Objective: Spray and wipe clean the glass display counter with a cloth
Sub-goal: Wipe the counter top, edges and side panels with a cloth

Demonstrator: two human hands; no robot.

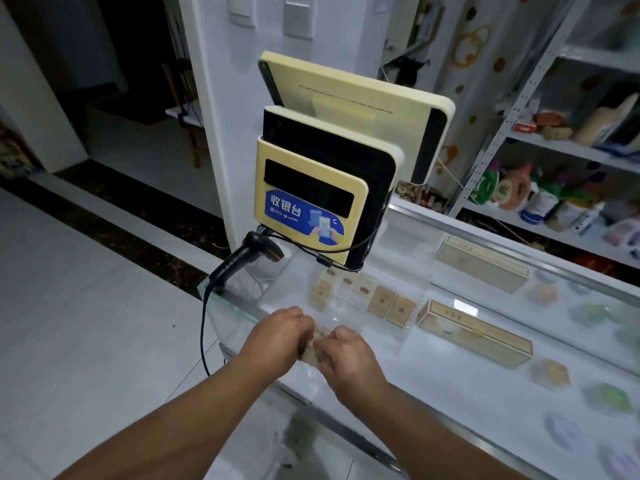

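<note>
The glass display counter (450, 386) runs from its left corner near the middle of the view toward the lower right. A small beige-brown cloth (317, 341) is bunched between my hands, just above the glass near the counter's left end. My left hand (280, 332) grips the cloth's left side with closed fingers. My right hand (349, 358) pinches its right side. Most of the cloth is hidden by my fingers. No spray bottle shows in the view.
A cream cash register (332, 174) with two screens stands at the counter's far left corner. A black barcode scanner (242, 261) with a trailing cable rests beside it. Cigarette cartons (474, 332) lie under the glass. Metal shelves (571, 150) of goods stand behind.
</note>
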